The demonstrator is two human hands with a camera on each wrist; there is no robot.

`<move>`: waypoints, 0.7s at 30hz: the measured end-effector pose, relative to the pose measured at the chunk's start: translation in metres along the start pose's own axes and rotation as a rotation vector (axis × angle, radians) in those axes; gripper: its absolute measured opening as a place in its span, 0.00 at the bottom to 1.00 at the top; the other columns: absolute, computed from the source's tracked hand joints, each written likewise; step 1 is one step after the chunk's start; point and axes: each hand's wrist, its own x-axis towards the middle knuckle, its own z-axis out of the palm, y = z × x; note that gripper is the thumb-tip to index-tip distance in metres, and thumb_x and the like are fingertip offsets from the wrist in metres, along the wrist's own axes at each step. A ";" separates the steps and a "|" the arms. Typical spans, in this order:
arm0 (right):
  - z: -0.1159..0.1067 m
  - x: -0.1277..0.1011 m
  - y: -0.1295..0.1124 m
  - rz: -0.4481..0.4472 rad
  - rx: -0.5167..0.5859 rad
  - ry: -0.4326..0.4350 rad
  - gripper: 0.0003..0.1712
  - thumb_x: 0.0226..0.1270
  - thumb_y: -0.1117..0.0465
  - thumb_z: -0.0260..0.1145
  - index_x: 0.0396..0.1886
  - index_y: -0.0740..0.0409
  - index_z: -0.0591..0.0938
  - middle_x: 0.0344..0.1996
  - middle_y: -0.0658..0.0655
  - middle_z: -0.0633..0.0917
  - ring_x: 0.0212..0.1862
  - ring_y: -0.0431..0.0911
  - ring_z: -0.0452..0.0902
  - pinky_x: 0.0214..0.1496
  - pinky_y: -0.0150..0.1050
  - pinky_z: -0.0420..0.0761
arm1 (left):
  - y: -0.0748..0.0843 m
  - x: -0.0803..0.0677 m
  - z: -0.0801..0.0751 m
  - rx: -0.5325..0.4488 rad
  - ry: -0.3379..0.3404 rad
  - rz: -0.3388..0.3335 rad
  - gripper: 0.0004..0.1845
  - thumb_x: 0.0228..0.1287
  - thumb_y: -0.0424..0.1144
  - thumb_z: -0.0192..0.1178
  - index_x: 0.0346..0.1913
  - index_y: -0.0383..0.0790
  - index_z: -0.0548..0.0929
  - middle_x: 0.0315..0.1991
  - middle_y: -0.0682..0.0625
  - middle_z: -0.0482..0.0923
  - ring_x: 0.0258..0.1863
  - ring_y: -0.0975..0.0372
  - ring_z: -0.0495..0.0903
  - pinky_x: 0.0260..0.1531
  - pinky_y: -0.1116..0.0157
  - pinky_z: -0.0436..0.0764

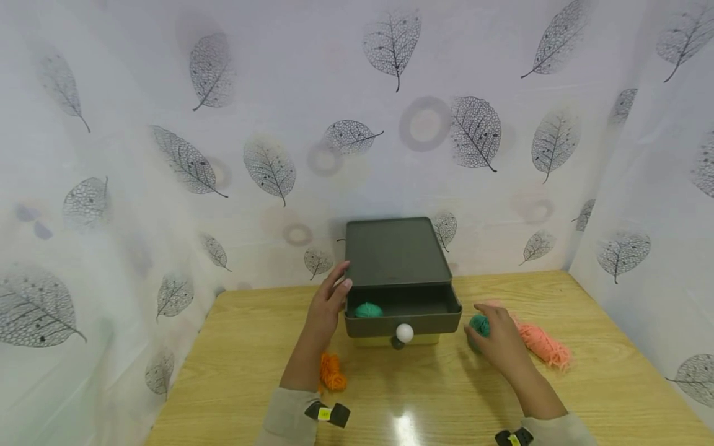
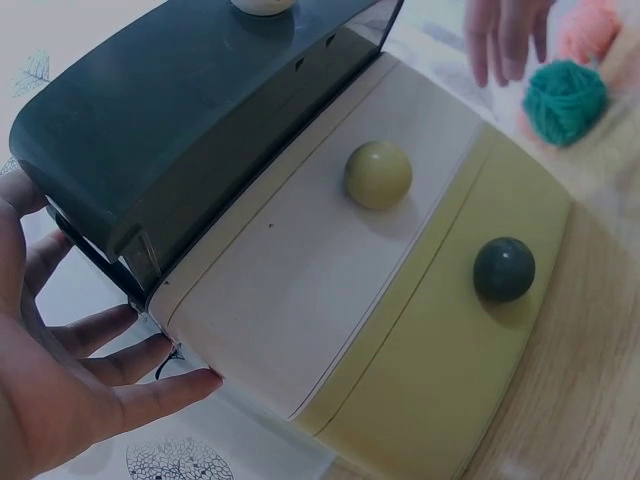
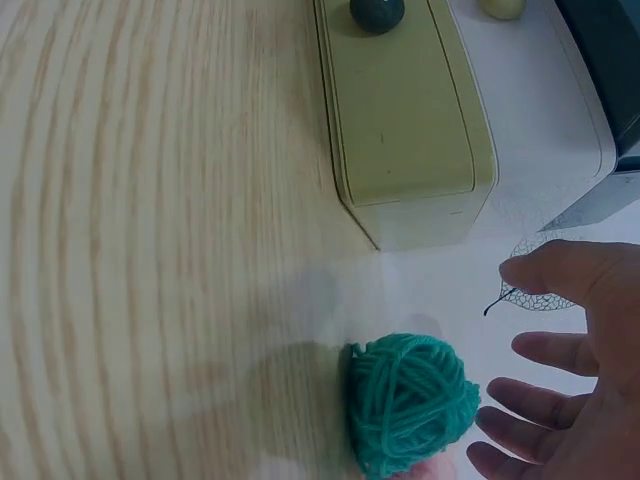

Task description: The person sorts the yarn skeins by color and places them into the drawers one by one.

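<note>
Small drawer chest (image 1: 397, 254) standing at the back of the wooden table (image 1: 435, 396), against the leaf-printed curtain (image 1: 234, 124). Top drawer (image 1: 403, 314), dark grey with a white knob (image 1: 404, 332), pulled out; inside it, at the left end, one green yarn ball (image 1: 368, 310). Below it, per the left wrist view, a white drawer with a pale yellow knob (image 2: 378, 174) and a yellow drawer with a dark knob (image 2: 503, 268), both pushed in. Left hand (image 1: 329, 305) laid against the left side of the chest, fingers straight and spread, fingertips (image 2: 195, 382) touching the side wall near the white drawer; nothing gripped. Right hand (image 1: 499, 337) on the table just right of the chest, fingers straight and fanned apart, close around a second green yarn ball (image 3: 410, 400); from the right wrist view, fingertips (image 3: 500, 422) just beside the ball, contact not possible to confirm, no curl round it. Ball resting on the table, apart from the chest's right front corner. Pink yarn bundle (image 1: 543, 345) lying on the table to the right of that hand. Orange yarn bundle (image 1: 331, 371) lying on the table beside the left forearm, in front of the chest's left corner. Hands well apart, one on each side of the chest.
</note>
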 end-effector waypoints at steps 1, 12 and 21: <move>0.001 0.000 0.002 0.001 -0.006 -0.007 0.34 0.68 0.57 0.69 0.67 0.70 0.72 0.64 0.79 0.71 0.64 0.75 0.68 0.60 0.71 0.74 | 0.000 0.000 0.000 0.001 -0.001 0.000 0.26 0.74 0.61 0.52 0.73 0.71 0.67 0.79 0.57 0.58 0.76 0.51 0.63 0.71 0.37 0.66; 0.004 0.002 0.016 0.060 -0.035 -0.087 0.38 0.65 0.57 0.71 0.68 0.73 0.70 0.60 0.84 0.70 0.59 0.77 0.71 0.54 0.70 0.77 | -0.002 0.001 -0.001 0.005 -0.005 0.010 0.27 0.74 0.62 0.53 0.73 0.71 0.67 0.79 0.57 0.57 0.77 0.51 0.63 0.71 0.37 0.66; 0.006 0.003 0.023 0.083 -0.036 -0.126 0.39 0.63 0.61 0.72 0.70 0.73 0.68 0.63 0.84 0.69 0.62 0.77 0.68 0.57 0.71 0.75 | -0.001 0.000 -0.001 -0.004 -0.005 0.009 0.26 0.74 0.61 0.53 0.72 0.72 0.67 0.78 0.58 0.58 0.77 0.51 0.63 0.72 0.38 0.66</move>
